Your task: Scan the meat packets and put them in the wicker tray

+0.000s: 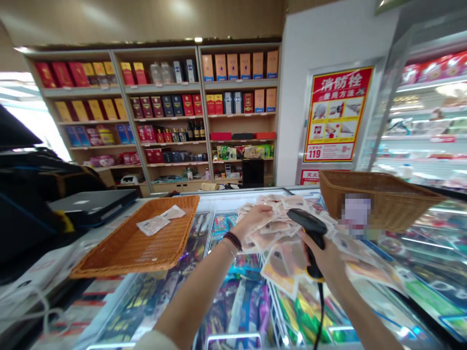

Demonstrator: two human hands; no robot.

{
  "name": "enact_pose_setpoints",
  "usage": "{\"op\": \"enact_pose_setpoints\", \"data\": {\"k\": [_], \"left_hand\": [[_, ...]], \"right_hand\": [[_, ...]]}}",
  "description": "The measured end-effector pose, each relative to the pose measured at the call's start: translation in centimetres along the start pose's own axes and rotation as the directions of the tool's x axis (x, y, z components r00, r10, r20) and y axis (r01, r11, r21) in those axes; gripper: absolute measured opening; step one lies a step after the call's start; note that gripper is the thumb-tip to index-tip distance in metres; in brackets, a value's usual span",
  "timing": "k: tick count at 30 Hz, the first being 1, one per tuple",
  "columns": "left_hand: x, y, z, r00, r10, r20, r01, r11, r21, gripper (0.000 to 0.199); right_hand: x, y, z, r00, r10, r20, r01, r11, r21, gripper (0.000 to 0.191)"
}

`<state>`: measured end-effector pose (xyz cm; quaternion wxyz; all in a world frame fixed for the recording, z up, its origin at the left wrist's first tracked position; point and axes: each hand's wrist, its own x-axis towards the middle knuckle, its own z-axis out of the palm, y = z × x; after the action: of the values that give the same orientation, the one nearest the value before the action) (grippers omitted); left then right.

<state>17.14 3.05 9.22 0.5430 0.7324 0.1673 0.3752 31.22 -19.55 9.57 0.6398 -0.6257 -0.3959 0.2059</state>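
In my right hand (pixel 321 250) is a black handheld barcode scanner (pixel 308 223), its head pointing left over the pile and its cable hanging down. My left hand (pixel 255 218), with a beaded bracelet on the wrist, has its fingers curled on a clear flat packet in the pile; its fingertips are partly hidden. The loose pile of clear packets (pixel 277 238) is spread across the glass top of a freezer. To the left, a shallow orange wicker tray (pixel 127 253) holds two clear packets (pixel 153 224).
A deeper brown wicker basket (pixel 386 209) stands at the right behind the pile. Bagged goods (pixel 237 311) lie beneath the glass. Dark checkout equipment (pixel 87 204) is at the left. Shelves of boxes (pixel 156 107) line the back wall, and a lit display fridge (pixel 430 126) stands right.
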Motion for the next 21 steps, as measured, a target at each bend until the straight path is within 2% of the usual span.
{"op": "enact_pose_setpoints", "data": {"k": [2, 4, 7, 12, 14, 18, 19, 21], "left_hand": [[-2.0, 0.8, -3.2, 0.998, -0.014, -0.062, 0.016, 0.999, 0.039, 0.013], [-4.4, 1.8, -6.8, 0.988, -0.042, -0.150, 0.052, 0.997, 0.060, 0.017], [-8.7, 3.4, -12.4, 0.937, -0.120, -0.328, 0.167, 0.979, 0.121, 0.025], [-15.8, 5.7, -20.6, 0.789, -0.140, -0.598, 0.310, 0.931, 0.192, 0.016], [-18.1, 6.1, -23.5, 0.708, -0.149, -0.691, 0.381, 0.904, 0.196, 0.020], [-21.9, 6.1, -27.9, 0.529, -0.154, -0.835, 0.504, 0.848, 0.163, 0.047], [-22.6, 6.0, -28.7, 0.498, -0.148, -0.855, 0.520, 0.840, 0.157, 0.053], [-23.8, 5.7, -30.0, 0.472, -0.122, -0.873, 0.521, 0.838, 0.165, 0.060]], "right_hand": [[-0.4, -0.7, 2.2, 0.998, -0.011, 0.055, 0.008, 0.999, 0.050, 0.056], [-0.8, -1.6, 4.8, 0.992, -0.018, 0.121, 0.006, 0.995, 0.097, 0.055], [-1.5, -2.8, 9.0, 0.975, -0.023, 0.222, -0.010, 0.989, 0.147, 0.054], [-2.6, -3.4, 15.9, 0.934, -0.052, 0.354, -0.032, 0.974, 0.226, 0.060], [-3.1, -3.4, 18.0, 0.917, -0.048, 0.396, -0.054, 0.969, 0.241, 0.061], [-4.2, -3.2, 20.5, 0.892, -0.017, 0.452, -0.099, 0.968, 0.231, 0.061], [-4.4, -3.0, 20.9, 0.891, -0.012, 0.453, -0.101, 0.970, 0.223, 0.061], [-4.7, -2.5, 21.2, 0.894, -0.003, 0.448, -0.097, 0.975, 0.201, 0.062]]}}
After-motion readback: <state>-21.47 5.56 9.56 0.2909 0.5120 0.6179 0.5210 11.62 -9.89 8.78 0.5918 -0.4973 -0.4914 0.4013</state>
